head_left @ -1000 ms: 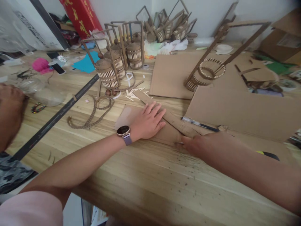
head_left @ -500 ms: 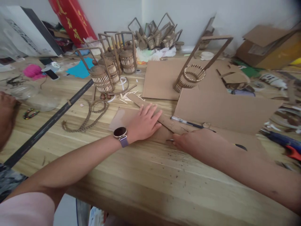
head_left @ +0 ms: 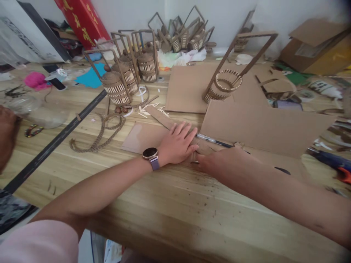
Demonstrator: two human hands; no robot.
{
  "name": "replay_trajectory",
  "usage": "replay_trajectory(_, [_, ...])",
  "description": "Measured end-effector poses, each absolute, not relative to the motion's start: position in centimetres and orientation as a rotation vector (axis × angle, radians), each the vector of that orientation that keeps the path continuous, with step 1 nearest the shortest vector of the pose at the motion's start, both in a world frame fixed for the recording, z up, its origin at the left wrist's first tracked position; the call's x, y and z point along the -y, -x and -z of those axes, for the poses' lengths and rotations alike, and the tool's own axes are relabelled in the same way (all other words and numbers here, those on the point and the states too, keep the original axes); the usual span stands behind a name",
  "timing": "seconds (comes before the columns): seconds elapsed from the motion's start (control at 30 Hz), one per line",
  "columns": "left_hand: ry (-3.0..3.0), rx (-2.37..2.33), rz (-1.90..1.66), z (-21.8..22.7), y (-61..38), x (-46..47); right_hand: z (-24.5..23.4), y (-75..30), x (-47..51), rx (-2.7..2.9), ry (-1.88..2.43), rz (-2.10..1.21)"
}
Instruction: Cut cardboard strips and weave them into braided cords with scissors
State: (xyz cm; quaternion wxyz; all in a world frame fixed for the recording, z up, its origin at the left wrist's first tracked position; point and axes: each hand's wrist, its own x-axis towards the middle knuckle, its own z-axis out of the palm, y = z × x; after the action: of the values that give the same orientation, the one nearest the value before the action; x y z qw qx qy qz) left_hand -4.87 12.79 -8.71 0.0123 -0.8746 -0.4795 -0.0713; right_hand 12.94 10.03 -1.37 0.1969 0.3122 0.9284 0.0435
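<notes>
My left hand (head_left: pixel 179 143) lies flat, fingers spread, on a long brown strip (head_left: pixel 159 116) and the cardboard piece (head_left: pixel 138 138) under it. Just right of it, my right hand (head_left: pixel 215 160) is closed low over the cardboard; what its fingers hold is hidden. A small dark metal tip (head_left: pixel 194 162) shows beside its fingertips. Behind my right hand lies a pen (head_left: pixel 214 140) with a clear and black barrel. A dark curved end (head_left: pixel 282 170) of some object shows beyond my forearm.
Lidded woven baskets (head_left: pixel 116 89) with tall handles stand behind, left of an open basket (head_left: pixel 225 86) on cardboard sheets (head_left: pixel 183 87). Pale sticks (head_left: pixel 153 110) and a braided cord (head_left: pixel 101 135) lie nearby. A glue gun (head_left: pixel 327 159) is at right; another person's hand (head_left: pixel 8 131) at far left.
My left hand has slid right along the strip, close to my right hand. My right hand has stayed nearly in place, still closed. The view has shifted slightly.
</notes>
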Motion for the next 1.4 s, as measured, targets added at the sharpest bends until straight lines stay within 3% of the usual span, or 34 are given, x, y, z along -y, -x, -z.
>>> replay_trajectory(0.37, [2.757,1.511,0.182,8.3,4.8,-12.7,1.6,-14.2,-10.0,-2.408,-0.884,-0.119])
replay_trajectory(1.4, [2.762,1.459,0.253,7.6,2.9,-11.8,0.5,-16.8,-9.2,-2.528,-0.951,-0.145])
